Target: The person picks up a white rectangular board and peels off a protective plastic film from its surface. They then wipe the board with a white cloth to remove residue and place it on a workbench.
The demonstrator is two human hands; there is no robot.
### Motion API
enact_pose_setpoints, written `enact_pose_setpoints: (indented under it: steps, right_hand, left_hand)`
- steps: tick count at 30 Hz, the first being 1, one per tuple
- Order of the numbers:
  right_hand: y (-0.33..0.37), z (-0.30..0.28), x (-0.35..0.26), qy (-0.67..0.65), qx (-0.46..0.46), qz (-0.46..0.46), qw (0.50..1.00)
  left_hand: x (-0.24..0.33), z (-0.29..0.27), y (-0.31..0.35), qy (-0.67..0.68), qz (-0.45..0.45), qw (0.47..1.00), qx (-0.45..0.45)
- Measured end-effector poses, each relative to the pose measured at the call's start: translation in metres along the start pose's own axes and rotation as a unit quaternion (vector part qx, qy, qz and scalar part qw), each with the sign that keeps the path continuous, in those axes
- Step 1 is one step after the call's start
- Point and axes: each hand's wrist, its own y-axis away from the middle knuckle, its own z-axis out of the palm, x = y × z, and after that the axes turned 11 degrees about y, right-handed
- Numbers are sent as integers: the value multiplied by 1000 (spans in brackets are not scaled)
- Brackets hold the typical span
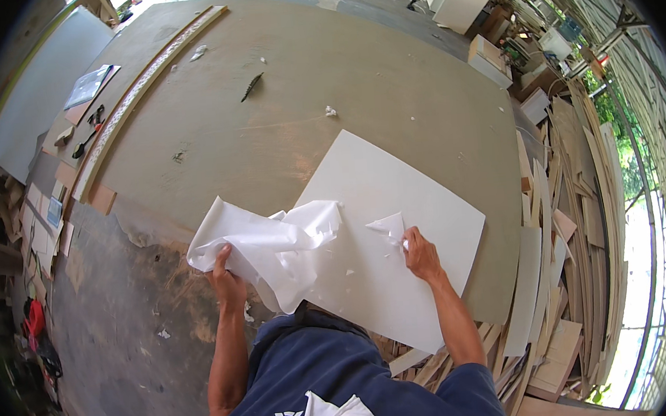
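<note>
A large crumpled sheet of thin white film (261, 241) hangs from my left hand (227, 283), whose fingers are closed on its left edge. The sheet droops over the near left side of a flat white panel (426, 193). My right hand (423, 257) is over the panel's right half, its fingers pinched on a small torn piece of white film (386, 225). That piece is pointed and slightly curled. A few tiny white bits are on the panel between my hands.
The panel lies on a wide brownish board (281, 149) with white scraps and a dark slender tool (251, 87). A long straight strip (148, 89) runs along its left side. Offcuts (572, 213) are piled at the right. Rough grey floor (123, 326) shows at the left.
</note>
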Motion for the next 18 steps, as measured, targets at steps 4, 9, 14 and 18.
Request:
enact_pose_setpoints:
  steps: [4, 9, 14, 18]
  right_hand:
    - [43, -6, -32, -28, 9, 13, 999]
    - [80, -18, -91, -127, 12, 53, 990]
    - [77, -20, -150, -349, 58, 81, 932]
    - [47, -13, -185, -510, 34, 105, 853]
  left_hand:
    - [-16, 4, -1, -54, 6, 999, 3]
    - [-21, 34, 16, -248, 47, 964, -82]
    - [-54, 41, 28, -327, 6, 898, -293]
    - [-64, 60, 42, -443, 36, 722, -530]
